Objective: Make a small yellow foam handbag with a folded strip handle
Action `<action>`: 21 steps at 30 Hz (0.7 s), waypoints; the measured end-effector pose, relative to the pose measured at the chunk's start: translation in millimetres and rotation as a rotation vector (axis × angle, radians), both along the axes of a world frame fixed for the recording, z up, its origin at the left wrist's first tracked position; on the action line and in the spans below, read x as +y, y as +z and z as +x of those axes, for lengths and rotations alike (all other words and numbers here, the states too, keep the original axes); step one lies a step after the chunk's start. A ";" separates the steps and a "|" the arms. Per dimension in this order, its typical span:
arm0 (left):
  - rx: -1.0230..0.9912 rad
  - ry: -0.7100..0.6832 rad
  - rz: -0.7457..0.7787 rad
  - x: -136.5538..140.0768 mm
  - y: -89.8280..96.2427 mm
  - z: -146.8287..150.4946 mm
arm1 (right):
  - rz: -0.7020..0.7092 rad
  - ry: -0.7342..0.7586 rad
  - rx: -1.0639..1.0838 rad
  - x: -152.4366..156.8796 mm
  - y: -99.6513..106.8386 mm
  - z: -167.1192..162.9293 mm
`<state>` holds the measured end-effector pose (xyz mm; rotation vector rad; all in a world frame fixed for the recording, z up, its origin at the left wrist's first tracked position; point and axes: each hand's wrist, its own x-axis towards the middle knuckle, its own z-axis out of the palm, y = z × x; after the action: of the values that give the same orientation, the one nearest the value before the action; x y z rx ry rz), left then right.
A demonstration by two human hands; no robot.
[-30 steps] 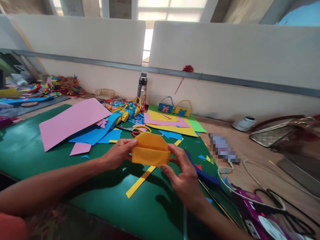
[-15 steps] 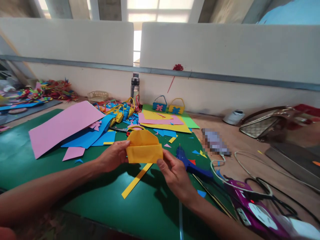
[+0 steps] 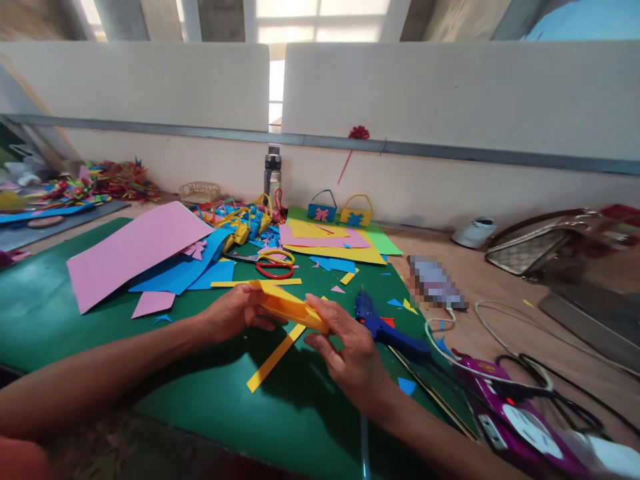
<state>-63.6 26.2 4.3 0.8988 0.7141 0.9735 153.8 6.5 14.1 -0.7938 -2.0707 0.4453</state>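
Note:
A folded yellow foam-sheet handbag, seen nearly edge-on, is held above the green mat between both hands. My left hand is closed on its left end, fingers curled beneath. On the right end, my right hand pinches it between thumb and fingers. A loose yellow strip lies on the mat just below the bag. Another yellow strip is behind my left hand. Beyond the bag lie scissors with red and yellow handles. The blue glue gun rests to the right of my right hand.
Pink sheets and blue sheets overlap at left. Finished small bags, one blue and one yellow, stand at the back. A purple power strip with cables, a phone and a handbag are at right.
The yellow bag has tipped from showing its broad face to nearly edge-on, its right end now lower. My right thumb has moved on top of it. The scissors are now uncovered.

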 end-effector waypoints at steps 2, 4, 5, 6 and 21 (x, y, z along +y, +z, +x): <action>0.032 0.042 0.016 -0.4 4.5 1.1 | -0.139 -0.006 0.053 -1.5 2.4 -0.1; 0.079 0.101 0.026 0.1 7.7 1.6 | -0.275 -0.005 0.121 -2.1 4.3 -0.9; 0.100 0.127 0.025 0.6 8.3 1.5 | -0.335 -0.003 0.154 -2.0 4.9 -1.5; 0.119 0.147 0.024 1.2 8.4 1.3 | -0.386 0.000 0.182 -1.8 5.2 -2.3; 0.244 0.165 0.088 1.9 4.9 2.6 | -0.576 0.014 0.267 -1.1 -0.4 -8.2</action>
<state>-61.0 28.1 9.2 1.0602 0.9706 1.0581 145.6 5.3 13.7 -0.9848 -1.7095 1.1231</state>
